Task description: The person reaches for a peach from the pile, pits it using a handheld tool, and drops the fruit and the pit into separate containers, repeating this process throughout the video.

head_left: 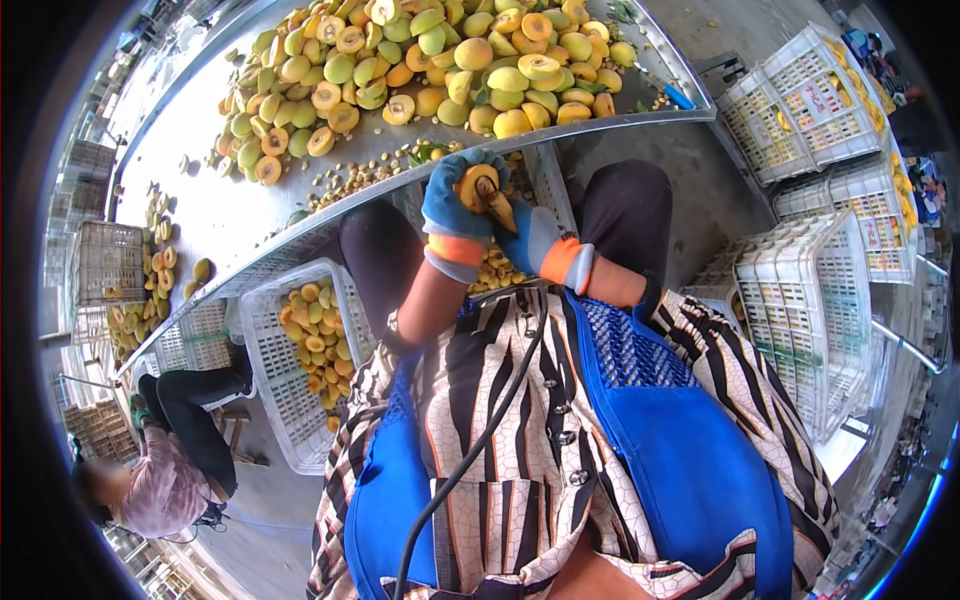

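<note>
My left hand (450, 195), in a blue and grey glove with an orange cuff, grips a yellow peach half (474, 188) with its cut face up. Gloved the same way, my right hand (535, 242) is closed round a short tool with a brownish handle (502, 212). The tool's tip meets the dark hollow of the fruit; its exact shape is hard to make out. Both hands are close together over my lap, at the near edge of a metal table (640, 122). On the table lies a large heap of peach halves (400, 70), with loose pits (350, 184) near the edge.
A white crate of peach halves (262, 345) stands on the floor to the left. Stacked plastic crates (800, 110) and another white crate (810, 300) are at the right. A blue-handled tool (678, 96) lies on the table. Another person (170, 480) sits at the left.
</note>
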A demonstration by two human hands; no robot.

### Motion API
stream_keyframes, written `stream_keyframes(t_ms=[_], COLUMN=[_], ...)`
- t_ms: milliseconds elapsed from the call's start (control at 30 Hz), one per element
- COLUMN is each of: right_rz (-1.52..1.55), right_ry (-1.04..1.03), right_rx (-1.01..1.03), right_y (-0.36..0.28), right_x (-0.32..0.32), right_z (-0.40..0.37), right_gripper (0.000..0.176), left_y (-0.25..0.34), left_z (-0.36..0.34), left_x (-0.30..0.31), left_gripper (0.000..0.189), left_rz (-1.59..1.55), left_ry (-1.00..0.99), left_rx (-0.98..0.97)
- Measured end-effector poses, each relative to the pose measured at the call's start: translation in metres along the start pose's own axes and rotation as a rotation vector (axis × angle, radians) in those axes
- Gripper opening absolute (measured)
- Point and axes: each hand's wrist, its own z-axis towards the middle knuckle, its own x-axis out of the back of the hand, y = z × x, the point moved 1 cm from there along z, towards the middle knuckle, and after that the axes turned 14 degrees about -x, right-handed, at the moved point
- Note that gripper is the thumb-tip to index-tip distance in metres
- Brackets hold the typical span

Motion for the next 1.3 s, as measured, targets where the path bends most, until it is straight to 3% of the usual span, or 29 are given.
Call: stream_keyframes(t_ms=[67,133,200,233,300,367,433,533,633,700,733,767,833,867,1000,1067,1133,1233,1300], right_rz=[0.021,0.041,0.179,0.179,0.180,0.265,0.355,0.167,0.354,0.318,0.096,0.102,-0.009,0.147,0.463,0.360,0.256,0.371,0.676], right_ry=[-0.023,-0.045,-0.345,-0.349,-0.524,-0.613,-0.702,-0.585,-0.729,-0.774,-0.625,-0.625,-0.632,-0.793,-1.023,-0.948,-0.866,-1.007,-1.208], right_rx=[0.050,0.101,-0.058,-0.055,-0.316,-0.419,-0.527,-0.349,-0.524,-0.470,-0.141,-0.144,-0.163,-0.361,-0.543,-0.480,-0.406,-0.519,-0.597], right_y=[-0.001,-0.011,-0.024,-0.035,-0.050,-0.049,-0.043,-0.038,-0.042,-0.041,-0.034,-0.030,-0.030,-0.025,-0.039,-0.027,-0.033,-0.038,-0.037], right_x=[0.002,0.011,0.019,0.027,0.039,0.039,0.037,0.034,0.040,0.042,0.037,0.036,0.040,0.040,0.054,0.038,0.038,0.045,0.046], right_z=[-0.004,-0.008,-0.009,-0.010,-0.014,-0.012,-0.011,-0.010,-0.012,-0.011,-0.006,-0.007,-0.005,-0.006,-0.013,-0.010,-0.009,-0.014,-0.012], right_gripper=[0.027,0.026,0.024,0.024,0.023,0.023,0.023,0.021,0.022,0.021,0.021,0.021,0.022,0.025,0.024,0.024,0.024,0.021,0.016], left_y=[0.001,0.001,0.005,0.007,0.006,0.005,0.001,-0.002,0.003,0.002,-0.003,-0.006,-0.006,-0.007,-0.001,0.000,0.002,0.009,0.008], left_z=[-0.001,0.000,0.001,0.000,0.003,0.005,0.004,0.002,0.001,0.002,0.003,0.003,0.002,0.000,0.006,0.005,0.006,0.003,0.003], left_x=[0.001,-0.002,-0.008,-0.010,-0.009,-0.005,0.000,0.003,0.000,0.001,0.006,0.009,0.012,0.013,0.020,0.023,0.021,0.009,0.003], left_gripper=[0.022,0.029,0.029,0.029,0.030,0.032,0.035,0.035,0.034,0.034,0.034,0.034,0.034,0.035,0.036,0.036,0.036,0.036,0.036], left_rz=[0.041,-0.046,-0.043,-0.041,-0.036,-0.031,-0.063,-0.047,0.028,0.085,0.036,-0.013,-0.023,-0.037,-0.199,-0.048,-0.096,-0.179,-0.211], left_ry=[-0.024,0.111,0.159,0.205,0.255,0.302,0.266,0.201,0.155,0.126,0.090,0.055,0.040,0.033,-0.140,-0.264,-0.303,-0.283,-0.227], left_rx=[0.020,0.130,0.151,0.175,0.221,0.262,0.259,0.219,0.144,0.096,0.147,0.196,0.245,0.299,0.307,0.246,0.258,0.299,0.324])
